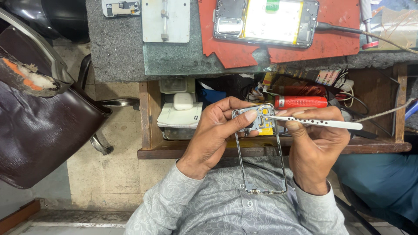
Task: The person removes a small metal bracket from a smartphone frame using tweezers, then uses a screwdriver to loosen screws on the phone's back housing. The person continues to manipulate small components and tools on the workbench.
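Both grips are seen closed: the left hand [217, 130] is clamped on the upper end of a phone frame [260, 150], thumb laid across its top, while the right hand [315, 148] is pinched on white tweezers [315, 122]. The frame is held in the air over the person's lap, in front of an open wooden drawer [374, 146] below the bench [122, 48]. Its long axis runs away from the body, the far end up between the hands. The tweezers are laid almost across that axis, their tip pointed left and touching the small parts at the frame's top, just beside the left thumb. On the bench a red mat [335, 41] with an opened phone [265, 21] is seen, well apart from both hands.
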The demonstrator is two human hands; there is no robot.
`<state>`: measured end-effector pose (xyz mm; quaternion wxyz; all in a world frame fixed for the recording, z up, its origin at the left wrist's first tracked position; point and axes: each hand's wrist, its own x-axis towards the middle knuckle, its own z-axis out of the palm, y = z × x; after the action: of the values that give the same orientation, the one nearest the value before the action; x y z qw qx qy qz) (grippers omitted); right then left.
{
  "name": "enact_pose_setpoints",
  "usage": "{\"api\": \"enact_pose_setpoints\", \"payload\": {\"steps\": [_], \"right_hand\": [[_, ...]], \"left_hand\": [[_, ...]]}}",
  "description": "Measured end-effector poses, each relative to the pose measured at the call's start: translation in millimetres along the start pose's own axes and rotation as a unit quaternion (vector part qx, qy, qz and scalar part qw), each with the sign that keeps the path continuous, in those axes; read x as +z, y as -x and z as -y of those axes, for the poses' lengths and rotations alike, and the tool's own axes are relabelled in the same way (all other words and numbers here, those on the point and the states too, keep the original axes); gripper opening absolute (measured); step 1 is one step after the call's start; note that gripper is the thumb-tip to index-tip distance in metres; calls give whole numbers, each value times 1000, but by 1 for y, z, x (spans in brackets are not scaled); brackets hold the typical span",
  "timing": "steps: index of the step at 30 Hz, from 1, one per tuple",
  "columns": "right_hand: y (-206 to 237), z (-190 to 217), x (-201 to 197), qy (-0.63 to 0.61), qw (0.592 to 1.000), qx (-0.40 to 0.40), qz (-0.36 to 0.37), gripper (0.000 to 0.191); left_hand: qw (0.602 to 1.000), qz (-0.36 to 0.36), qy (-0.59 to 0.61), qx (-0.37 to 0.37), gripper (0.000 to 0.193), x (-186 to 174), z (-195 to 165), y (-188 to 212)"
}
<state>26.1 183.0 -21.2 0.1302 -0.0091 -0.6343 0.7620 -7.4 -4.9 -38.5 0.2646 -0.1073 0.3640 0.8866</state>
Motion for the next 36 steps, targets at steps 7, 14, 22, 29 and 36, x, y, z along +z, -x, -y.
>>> {"api": "enact_pose_setpoints", "payload": {"steps": [7, 14, 22, 29, 36], "right_hand": [[0, 1, 0, -6, 1000, 6, 3, 20], [0, 1, 1, -14, 1000, 9, 3, 20], [2, 14, -5, 82, 996, -10, 33, 17], [-1, 8, -9, 27, 999, -6, 39, 17], [0, 2, -4, -24, 999, 7, 25, 20]], "left_hand": [[1000, -1, 0, -3, 21, -1, 0, 1], [1000, -2, 4, -11, 21, 0, -1, 2], [999, -1, -28, 24, 17, 3, 0, 5], [1000, 15, -26, 6, 16, 3, -4, 4], [1000, 16, -9, -1, 16, 0, -4, 3]]}}
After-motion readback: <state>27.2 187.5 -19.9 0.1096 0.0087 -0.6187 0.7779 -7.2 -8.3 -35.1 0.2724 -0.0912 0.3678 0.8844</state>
